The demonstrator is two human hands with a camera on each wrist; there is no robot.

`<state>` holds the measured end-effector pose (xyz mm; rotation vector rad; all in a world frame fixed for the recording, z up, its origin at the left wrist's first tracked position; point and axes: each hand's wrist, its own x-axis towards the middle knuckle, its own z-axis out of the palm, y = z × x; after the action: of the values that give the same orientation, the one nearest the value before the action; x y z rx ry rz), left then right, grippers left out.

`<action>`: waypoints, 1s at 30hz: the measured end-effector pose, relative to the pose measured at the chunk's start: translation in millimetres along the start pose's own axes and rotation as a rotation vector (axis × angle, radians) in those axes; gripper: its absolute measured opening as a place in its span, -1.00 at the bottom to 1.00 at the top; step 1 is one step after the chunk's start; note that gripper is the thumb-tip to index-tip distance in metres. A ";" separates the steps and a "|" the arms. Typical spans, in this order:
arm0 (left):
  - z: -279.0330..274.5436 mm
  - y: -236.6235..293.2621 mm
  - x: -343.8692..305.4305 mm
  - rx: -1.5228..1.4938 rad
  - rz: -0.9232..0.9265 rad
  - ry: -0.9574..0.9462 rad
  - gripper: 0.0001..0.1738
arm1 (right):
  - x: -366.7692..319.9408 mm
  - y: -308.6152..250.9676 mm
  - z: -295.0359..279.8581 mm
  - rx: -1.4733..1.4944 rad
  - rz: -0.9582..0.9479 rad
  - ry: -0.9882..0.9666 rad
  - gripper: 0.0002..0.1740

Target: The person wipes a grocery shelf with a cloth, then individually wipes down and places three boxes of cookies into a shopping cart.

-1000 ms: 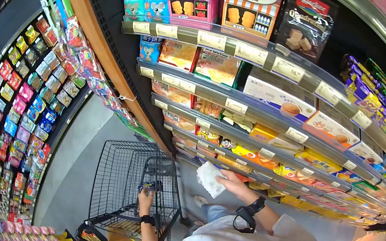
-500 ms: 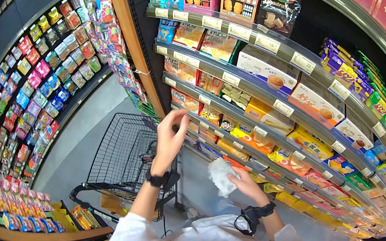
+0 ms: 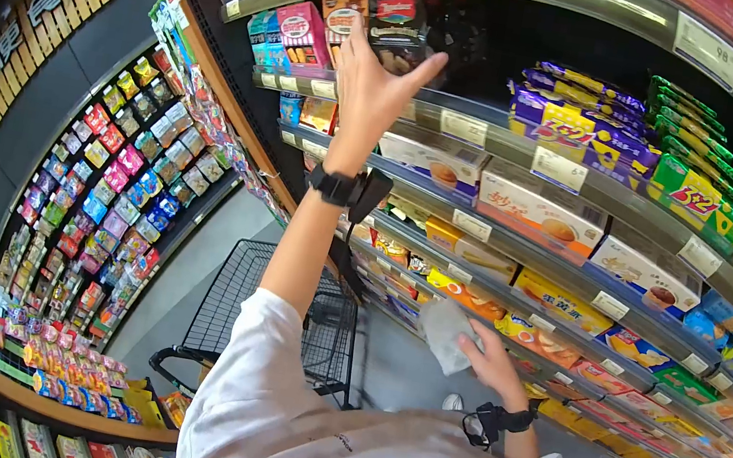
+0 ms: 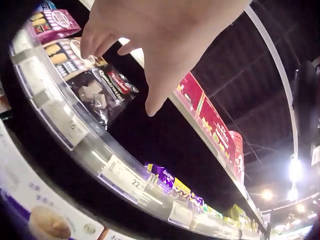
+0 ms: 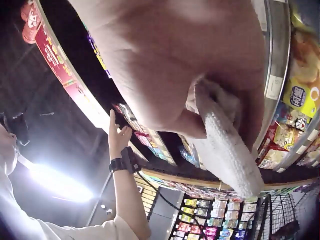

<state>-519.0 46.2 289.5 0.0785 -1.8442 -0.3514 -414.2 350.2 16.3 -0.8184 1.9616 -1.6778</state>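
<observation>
My left hand (image 3: 371, 88) is raised to an upper shelf, fingers extended and thumb spread wide, holding nothing. It is in front of a black bag of Quadratini wafers (image 4: 102, 95), whose front faces out in the left wrist view. Beside the bag stand a brown cookie box (image 4: 60, 59) and a pink cookie box (image 3: 300, 32); the fingers overlap the brown one. Low in front of my body, my right hand (image 3: 499, 370) pinches a folded white cloth (image 3: 447, 336) between thumb and fingers. In the right wrist view the cloth (image 5: 225, 150) shows a fuzzy texture.
Purple biscuit packs (image 3: 566, 117) and green ones (image 3: 703, 191) lie right along the same shelf. Price tags (image 3: 464, 127) line the shelf edges. A black wire shopping cart (image 3: 225, 303) stands below my left arm. Hanging snack packs (image 3: 119, 190) fill the left wall.
My left hand has left the cart and risen to the upper shelf, its fingers spreading. The right hand keeps hold of the cloth. The head view has shifted to the right along the shelves.
</observation>
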 end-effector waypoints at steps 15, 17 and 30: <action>-5.3 24.0 -42.8 -0.478 -0.209 0.358 0.15 | 37.5 45.4 -29.0 0.063 -0.065 -0.216 -0.45; -30.4 12.1 -53.5 -0.578 -0.305 0.433 -0.03 | 39.3 35.7 -28.1 0.071 -0.081 -0.228 -0.45; -132.0 14.5 -234.6 -0.685 -0.775 -0.250 0.21 | 85.8 -12.9 82.6 0.437 -0.127 0.015 -0.46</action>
<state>-321.7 88.0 110.6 0.2849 -1.7741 -1.5681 -420.4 230.6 19.1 -0.7725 1.4882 -2.0862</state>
